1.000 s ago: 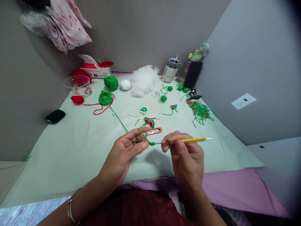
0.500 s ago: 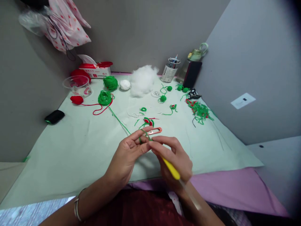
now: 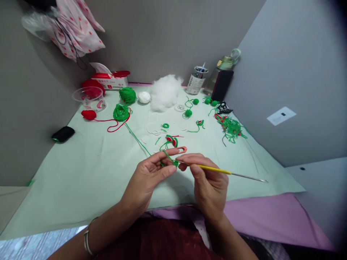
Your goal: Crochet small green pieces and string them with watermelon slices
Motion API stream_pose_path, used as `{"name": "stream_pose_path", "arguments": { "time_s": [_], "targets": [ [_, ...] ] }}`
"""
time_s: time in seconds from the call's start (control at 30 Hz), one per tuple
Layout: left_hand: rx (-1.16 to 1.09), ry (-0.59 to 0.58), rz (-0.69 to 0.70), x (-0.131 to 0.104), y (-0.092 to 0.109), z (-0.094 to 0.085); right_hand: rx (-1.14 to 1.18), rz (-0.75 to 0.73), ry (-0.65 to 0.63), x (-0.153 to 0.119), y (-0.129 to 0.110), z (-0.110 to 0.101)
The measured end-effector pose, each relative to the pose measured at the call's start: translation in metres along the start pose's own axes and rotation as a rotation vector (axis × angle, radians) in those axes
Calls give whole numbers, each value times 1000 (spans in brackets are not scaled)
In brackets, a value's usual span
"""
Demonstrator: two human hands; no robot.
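Observation:
My left hand [image 3: 151, 177] pinches a small green crochet piece [image 3: 175, 163] between thumb and fingers, with green yarn [image 3: 137, 140] looped over its raised index finger and running back to a loose green ball [image 3: 121, 112]. In my right hand [image 3: 210, 180] is a crochet hook with a yellow grip [image 3: 214, 169]; its far metal end points right, and its near tip meets the green piece. Just beyond my left fingertips lie orange-handled snips [image 3: 182, 149], partly hidden, and small red and green crocheted pieces [image 3: 171, 140].
White stuffing [image 3: 166, 92], a white ball, a green ball and a clear tub [image 3: 89, 101] stand at the back. Small green balls, a pen jar [image 3: 197, 81], a bottle and a phone [image 3: 222, 86] are back right. Yarn scraps [image 3: 231, 128] lie right, a black case [image 3: 63, 134] left.
My right hand has turned, swinging the hook from pointing down toward me to lying nearly level, pointing right. The green piece shows more now. My left hand has barely moved.

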State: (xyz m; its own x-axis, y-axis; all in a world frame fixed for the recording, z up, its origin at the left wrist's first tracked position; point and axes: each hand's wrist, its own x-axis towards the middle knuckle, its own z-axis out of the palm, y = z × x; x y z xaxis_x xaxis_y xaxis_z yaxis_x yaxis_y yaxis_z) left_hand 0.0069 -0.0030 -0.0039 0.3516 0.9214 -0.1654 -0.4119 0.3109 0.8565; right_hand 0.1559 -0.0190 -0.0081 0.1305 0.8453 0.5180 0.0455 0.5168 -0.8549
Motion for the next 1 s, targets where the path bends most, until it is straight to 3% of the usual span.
{"name": "stream_pose_path", "arguments": {
  "time_s": [0.13,0.23,0.33,0.47,0.57,0.63,0.7,1.0],
  "targets": [
    [-93,26,-40,2,-2,1,-304,-177,-59,-7,4,-3],
    [-221,-60,-126,5,-1,0,-499,-340,-95,-11,8,-6],
    [-279,-87,-169,7,1,-4,-346,-231,-22,-8,7,-8],
    [-226,42,-78,7,0,-6,-52,11,70,-1,3,-7],
    [-142,143,41,5,-4,0,-216,-90,1,-3,3,0],
    [-137,132,35,4,-5,4,-375,-246,4,-6,4,4],
    [-161,75,-32,4,-4,5,-383,-297,22,-8,5,6],
    [-67,27,-60,2,5,-4,247,224,31,5,9,-5]
  ]
}}
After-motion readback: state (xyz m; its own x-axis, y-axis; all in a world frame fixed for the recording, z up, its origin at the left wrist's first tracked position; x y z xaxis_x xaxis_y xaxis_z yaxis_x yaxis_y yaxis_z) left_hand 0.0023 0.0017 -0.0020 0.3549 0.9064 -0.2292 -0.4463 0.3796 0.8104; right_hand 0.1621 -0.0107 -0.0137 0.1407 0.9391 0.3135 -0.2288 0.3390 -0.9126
